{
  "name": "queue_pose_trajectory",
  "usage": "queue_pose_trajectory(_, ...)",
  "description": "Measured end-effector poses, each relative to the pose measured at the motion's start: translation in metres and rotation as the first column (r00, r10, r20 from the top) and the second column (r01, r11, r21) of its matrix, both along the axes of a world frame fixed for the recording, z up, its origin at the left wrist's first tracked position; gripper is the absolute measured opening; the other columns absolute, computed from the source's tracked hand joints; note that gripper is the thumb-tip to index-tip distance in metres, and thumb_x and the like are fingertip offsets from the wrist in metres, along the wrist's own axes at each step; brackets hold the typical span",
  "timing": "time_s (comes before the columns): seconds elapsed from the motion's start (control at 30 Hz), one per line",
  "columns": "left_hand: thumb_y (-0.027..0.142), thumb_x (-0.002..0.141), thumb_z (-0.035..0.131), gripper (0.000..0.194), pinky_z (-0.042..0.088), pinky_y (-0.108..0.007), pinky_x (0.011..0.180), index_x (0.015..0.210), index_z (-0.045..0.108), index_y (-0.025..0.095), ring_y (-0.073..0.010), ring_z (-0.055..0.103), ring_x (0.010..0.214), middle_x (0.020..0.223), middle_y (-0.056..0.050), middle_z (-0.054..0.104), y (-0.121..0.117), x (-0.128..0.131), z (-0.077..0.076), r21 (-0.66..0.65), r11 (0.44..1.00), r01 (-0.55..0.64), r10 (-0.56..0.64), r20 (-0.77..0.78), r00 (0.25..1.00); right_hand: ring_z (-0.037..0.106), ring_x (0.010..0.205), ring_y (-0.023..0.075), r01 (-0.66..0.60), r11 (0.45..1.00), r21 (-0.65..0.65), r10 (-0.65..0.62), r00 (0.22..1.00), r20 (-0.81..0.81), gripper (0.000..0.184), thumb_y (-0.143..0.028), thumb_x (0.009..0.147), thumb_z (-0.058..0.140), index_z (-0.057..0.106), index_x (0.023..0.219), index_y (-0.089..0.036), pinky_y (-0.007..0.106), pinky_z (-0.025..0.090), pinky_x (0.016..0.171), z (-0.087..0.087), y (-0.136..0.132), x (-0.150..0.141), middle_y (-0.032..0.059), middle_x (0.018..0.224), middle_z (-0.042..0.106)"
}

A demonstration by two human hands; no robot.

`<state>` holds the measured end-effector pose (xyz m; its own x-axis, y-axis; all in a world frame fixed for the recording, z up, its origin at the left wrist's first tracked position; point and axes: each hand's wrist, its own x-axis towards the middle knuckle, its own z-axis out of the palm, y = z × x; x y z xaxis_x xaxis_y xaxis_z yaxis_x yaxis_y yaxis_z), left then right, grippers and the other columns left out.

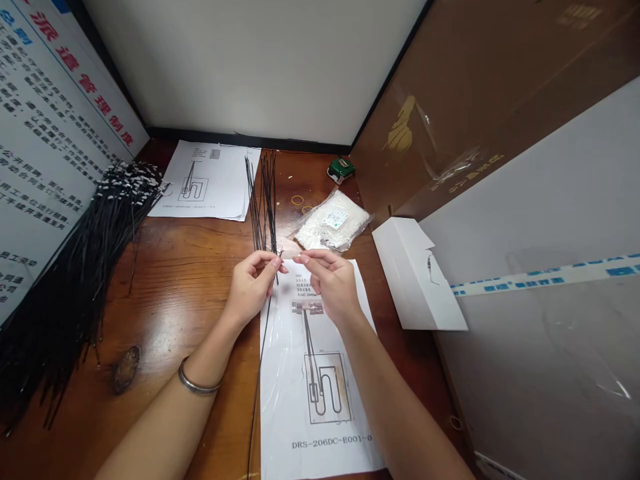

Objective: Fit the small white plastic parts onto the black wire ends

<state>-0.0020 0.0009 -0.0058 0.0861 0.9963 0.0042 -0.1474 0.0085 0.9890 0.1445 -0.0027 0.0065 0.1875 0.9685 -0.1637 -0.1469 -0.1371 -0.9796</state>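
Observation:
Between the thumb and fingers of my left hand (pixel 254 285) is a thin black wire (pixel 261 370), pinched close to its upper end. The wire trails down along the left edge of a printed drawing sheet (pixel 280 400) to the bottom of the view. My right hand (pixel 336 283) is closed in a pinch just to the right, its fingertips a short gap from the left ones. Whatever it holds is too small to make out. Just beyond my left hand lies a small group of black wires (pixel 269 200), pointing away from me.
A large bundle of black wires with white ends (pixel 75 287) covers the left side. Farther back are more printed sheets (pixel 175 193), a green tape measure (pixel 341 170) and a clear bag of white pieces (pixel 345 217). A white folded box (pixel 415 287) stands right, beside a brown carton (pixel 450 93).

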Motion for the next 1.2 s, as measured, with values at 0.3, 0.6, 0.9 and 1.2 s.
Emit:
queue_pose_trajectory(0.3,0.036,0.079,0.065,0.021,0.041,-0.023,0.051,0.087,0.065,0.016,-0.0106,0.051,0.051,0.057,0.002,0.058,0.002,0.002,-0.001,0.052,0.998,-0.024,0.027,-0.065,0.998,0.027,0.035,0.0005,-0.041,0.999,0.003,0.039,0.921,-0.388,0.022,-0.033,0.067,0.075,0.063,0.079,-0.019,0.02,0.017,0.033,-0.017,0.01,-0.015,0.003,0.085,0.073)
queue_pose_trajectory(0.6,0.032,0.078,0.066,0.017,0.049,-0.027,0.066,0.077,0.064,0.016,-0.0157,0.063,0.07,0.072,-0.003,0.067,0.014,0.013,0.0,0.124,0.992,-0.034,0.043,-0.074,0.996,0.026,0.038,0.0018,-0.137,0.99,0.02,0.133,0.902,-0.411,0.03,-0.038,0.064,0.078,0.062,0.08,-0.018,0.018,0.018,0.035,-0.026,0.017,-0.016,-0.0064,0.053,0.051)
queue_pose_trajectory(0.9,0.032,0.078,0.067,0.015,0.046,-0.025,0.061,0.078,0.065,0.016,-0.0135,0.058,0.063,0.066,-0.001,0.063,0.014,0.016,0.001,0.073,0.997,-0.03,0.037,-0.103,0.994,0.024,0.037,0.0026,-0.126,0.992,0.029,0.127,0.903,-0.41,0.028,-0.036,0.063,0.079,0.063,0.077,-0.018,0.018,0.016,0.035,-0.026,0.018,-0.008,-0.0097,0.044,0.04)
queue_pose_trajectory(1.2,0.032,0.077,0.066,0.016,0.041,-0.023,0.054,0.078,0.066,0.016,-0.0119,0.053,0.056,0.06,0.001,0.058,0.013,0.018,0.002,0.062,0.997,-0.041,0.048,-0.126,0.991,0.026,0.037,0.0008,-0.12,0.992,0.027,0.12,0.896,-0.428,0.027,-0.035,0.063,0.08,0.064,0.075,-0.017,0.018,0.016,0.034,-0.025,0.018,-0.007,-0.0066,0.056,0.05)
